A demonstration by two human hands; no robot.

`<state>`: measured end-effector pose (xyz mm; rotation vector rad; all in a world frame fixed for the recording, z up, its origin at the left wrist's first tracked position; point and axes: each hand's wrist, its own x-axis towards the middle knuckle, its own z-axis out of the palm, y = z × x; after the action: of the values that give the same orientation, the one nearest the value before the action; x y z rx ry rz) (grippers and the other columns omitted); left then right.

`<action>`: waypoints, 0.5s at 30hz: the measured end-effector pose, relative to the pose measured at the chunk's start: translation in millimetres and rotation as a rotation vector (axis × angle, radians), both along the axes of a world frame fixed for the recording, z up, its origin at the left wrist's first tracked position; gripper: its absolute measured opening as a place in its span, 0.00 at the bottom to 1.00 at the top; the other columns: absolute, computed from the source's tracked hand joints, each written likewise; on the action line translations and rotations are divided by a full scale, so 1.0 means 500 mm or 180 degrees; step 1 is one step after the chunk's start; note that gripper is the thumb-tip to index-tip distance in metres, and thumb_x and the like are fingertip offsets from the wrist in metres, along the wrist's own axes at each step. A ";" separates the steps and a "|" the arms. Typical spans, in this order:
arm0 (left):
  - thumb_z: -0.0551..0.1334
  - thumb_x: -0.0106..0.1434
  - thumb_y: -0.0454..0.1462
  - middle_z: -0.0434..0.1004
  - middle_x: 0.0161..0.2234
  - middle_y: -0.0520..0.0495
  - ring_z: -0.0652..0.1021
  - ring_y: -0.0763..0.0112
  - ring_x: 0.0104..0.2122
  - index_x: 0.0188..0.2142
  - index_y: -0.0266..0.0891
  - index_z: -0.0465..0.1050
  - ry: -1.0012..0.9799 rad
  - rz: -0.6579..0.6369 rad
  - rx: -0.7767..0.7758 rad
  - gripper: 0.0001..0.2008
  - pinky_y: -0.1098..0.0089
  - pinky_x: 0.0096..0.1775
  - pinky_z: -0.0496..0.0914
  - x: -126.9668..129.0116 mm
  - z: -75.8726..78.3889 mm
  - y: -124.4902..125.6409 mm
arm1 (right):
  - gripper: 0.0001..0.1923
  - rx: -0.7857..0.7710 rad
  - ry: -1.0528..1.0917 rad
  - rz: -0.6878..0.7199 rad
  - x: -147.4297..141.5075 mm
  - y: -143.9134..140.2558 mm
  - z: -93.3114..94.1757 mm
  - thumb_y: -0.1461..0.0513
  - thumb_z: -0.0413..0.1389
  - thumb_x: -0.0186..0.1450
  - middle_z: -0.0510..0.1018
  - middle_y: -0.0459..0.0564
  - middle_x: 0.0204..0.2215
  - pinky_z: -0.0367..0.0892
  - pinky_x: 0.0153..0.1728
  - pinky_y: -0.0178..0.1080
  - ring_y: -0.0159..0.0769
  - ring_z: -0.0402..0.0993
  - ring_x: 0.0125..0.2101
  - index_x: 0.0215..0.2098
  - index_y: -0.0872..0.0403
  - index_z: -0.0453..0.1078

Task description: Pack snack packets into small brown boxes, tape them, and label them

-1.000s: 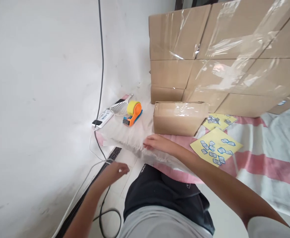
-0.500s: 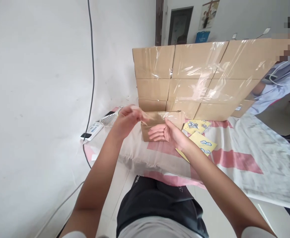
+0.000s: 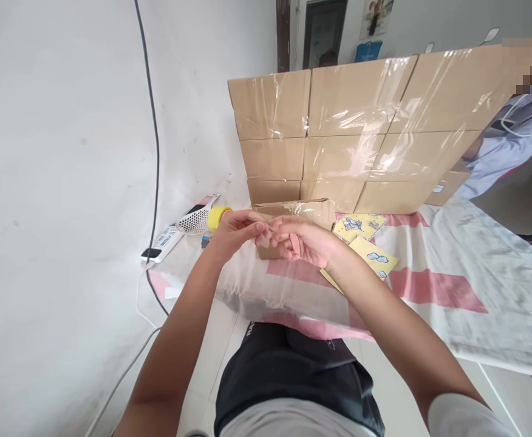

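Observation:
In front of a small cardboard box (image 3: 293, 209), my two hands meet at the fingertips. My left hand (image 3: 243, 230) is closed in a pinch, thumb against fingers, on something thin and pale that I cannot make out. Curled inward, the fingers of my right hand (image 3: 302, 240) press together against the left fingertips; what they hold, if anything, is hidden. Clear tape shines on the top of the box, and its front is partly covered by my hands. Just behind my left wrist is a yellow roll (image 3: 218, 216), partly hidden.
A tall wall of taped cardboard (image 3: 352, 121) stands behind the box. Yellow printed sheets (image 3: 375, 258) lie to the right on the patterned cloth (image 3: 434, 291). At left are a perforated white scoop (image 3: 193, 218), a power strip (image 3: 161, 244) and a cable (image 3: 154, 139). Another person's sleeve (image 3: 498, 145) shows far right.
My hands were apart and have come together at the fingertips. The right fingers, spread before, are now curled. The yellow roll has come into view behind my left wrist.

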<state>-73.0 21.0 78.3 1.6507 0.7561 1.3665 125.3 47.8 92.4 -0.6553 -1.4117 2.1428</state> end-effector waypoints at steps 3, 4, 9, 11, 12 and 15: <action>0.71 0.59 0.47 0.78 0.22 0.49 0.72 0.77 0.18 0.27 0.38 0.79 0.0224 0.0121 -0.0179 0.14 0.72 0.23 0.68 0.003 -0.010 -0.004 | 0.18 0.0188 -0.0010 -0.0686 0.010 0.022 0.001 0.65 0.64 0.53 0.74 0.42 0.23 0.51 0.17 0.30 0.25 0.60 0.17 0.40 0.53 0.66; 0.71 0.59 0.46 0.77 0.21 0.50 0.71 0.77 0.18 0.28 0.38 0.79 0.0369 0.0171 -0.0308 0.14 0.72 0.24 0.68 0.004 -0.013 -0.006 | 0.19 0.0446 -0.0022 -0.0905 0.019 0.036 0.006 0.65 0.64 0.53 0.73 0.41 0.22 0.51 0.18 0.30 0.25 0.59 0.17 0.41 0.52 0.65; 0.68 0.62 0.45 0.77 0.23 0.50 0.69 0.79 0.18 0.27 0.37 0.77 0.0873 0.0292 -0.0984 0.14 0.74 0.24 0.66 0.026 -0.029 -0.015 | 0.16 0.2454 -0.0345 -0.0765 0.063 0.112 0.044 0.66 0.58 0.58 0.75 0.41 0.25 0.57 0.24 0.33 0.29 0.62 0.22 0.44 0.50 0.65; 0.67 0.62 0.47 0.77 0.24 0.50 0.67 0.80 0.18 0.26 0.37 0.75 0.0753 0.0484 -0.1091 0.16 0.74 0.22 0.64 0.042 -0.035 -0.014 | 0.14 0.2932 -0.0618 -0.0639 0.066 0.137 0.057 0.66 0.56 0.60 0.76 0.42 0.27 0.62 0.30 0.35 0.32 0.68 0.28 0.45 0.51 0.66; 0.67 0.62 0.47 0.77 0.24 0.49 0.68 0.80 0.18 0.25 0.37 0.74 0.0644 0.0604 -0.1128 0.17 0.73 0.22 0.64 0.052 -0.039 -0.013 | 0.14 0.3065 -0.0743 -0.0579 0.064 0.149 0.062 0.66 0.56 0.61 0.77 0.43 0.28 0.63 0.32 0.36 0.33 0.69 0.30 0.45 0.51 0.66; 0.68 0.61 0.47 0.79 0.24 0.49 0.76 0.73 0.22 0.32 0.37 0.77 0.0252 0.0918 -0.1200 0.14 0.70 0.29 0.70 0.083 -0.058 -0.009 | 0.15 0.3131 -0.1016 -0.0368 0.053 0.181 0.073 0.67 0.57 0.60 0.74 0.42 0.25 0.61 0.31 0.36 0.34 0.68 0.28 0.45 0.51 0.67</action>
<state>-31.3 16.3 49.3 1.3389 1.2542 1.2596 151.9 138.3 129.1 -0.6449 -2.2452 1.0352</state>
